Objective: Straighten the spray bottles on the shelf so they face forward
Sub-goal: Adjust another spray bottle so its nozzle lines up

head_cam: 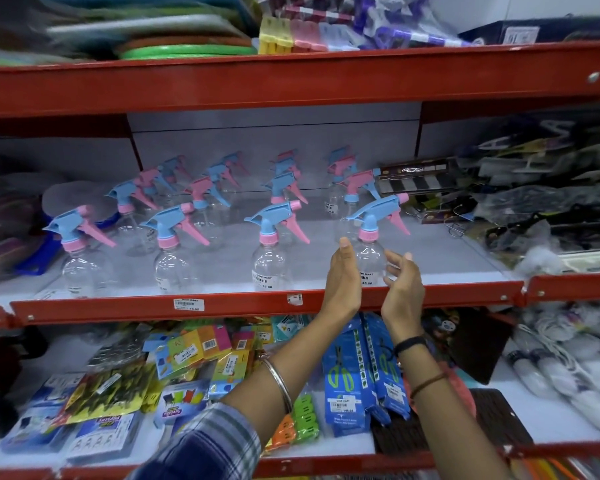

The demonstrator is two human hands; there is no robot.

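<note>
Several clear spray bottles with blue and pink trigger heads stand in rows on the middle shelf (222, 304). The front row holds a left bottle (78, 251), a second bottle (172, 251), a third bottle (269, 251) and a right bottle (371, 223). All four nozzles point to the right. My left hand (342, 277) is flat along the right bottle's left side, fingers straight. My right hand (402, 285) is cupped at that bottle's right side, fingertips at its wall. Neither hand closes around it.
Further spray bottles (281, 188) stand behind, turned various ways. Dark packaged goods (416, 178) lie right of the bottles. The red upper shelf (291, 77) overhangs. Packets and blue scissor packs (347, 372) fill the shelf below.
</note>
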